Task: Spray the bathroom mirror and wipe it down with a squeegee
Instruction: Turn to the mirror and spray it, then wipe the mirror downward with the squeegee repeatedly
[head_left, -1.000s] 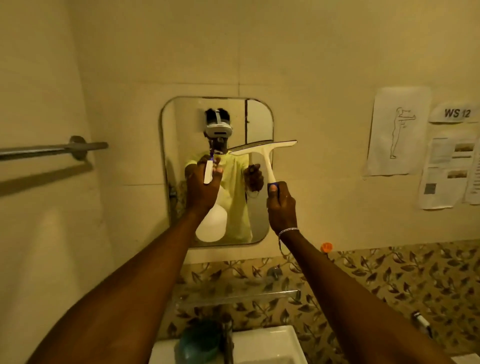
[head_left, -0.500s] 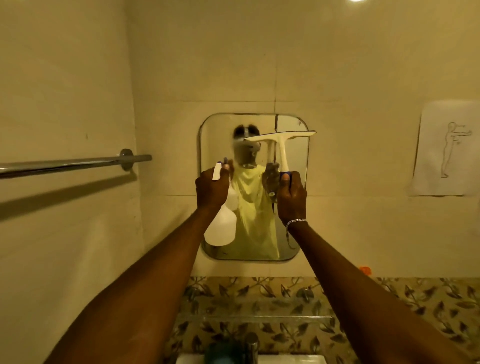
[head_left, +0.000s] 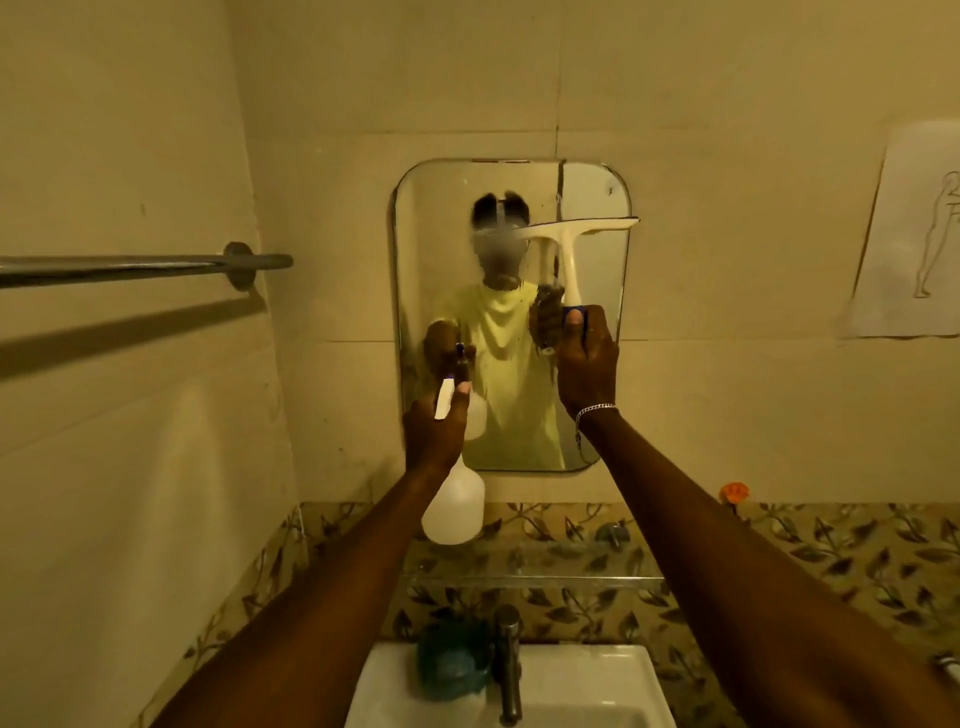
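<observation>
A small rounded mirror (head_left: 592, 197) hangs on the tiled wall straight ahead. My right hand (head_left: 587, 371) grips the blue-ended handle of a white squeegee (head_left: 563, 260), whose blade lies across the mirror's upper right part. My left hand (head_left: 434, 436) holds a white spray bottle (head_left: 454, 512) by its trigger head, low at the mirror's bottom left corner. A misty patch sits on the glass beside the blade's left end. The mirror reflects a person in a yellow shirt.
A metal towel bar (head_left: 145, 267) juts from the left wall. Below are a glass shelf (head_left: 530, 577), a tap (head_left: 509, 665), a white sink (head_left: 597, 691) and a teal object (head_left: 452, 665). A paper drawing (head_left: 914, 234) hangs at right.
My left hand with the spray bottle has dropped from the mirror's middle to its lower left corner. The squeegee stays high on the glass. My view has tilted down, showing the sink.
</observation>
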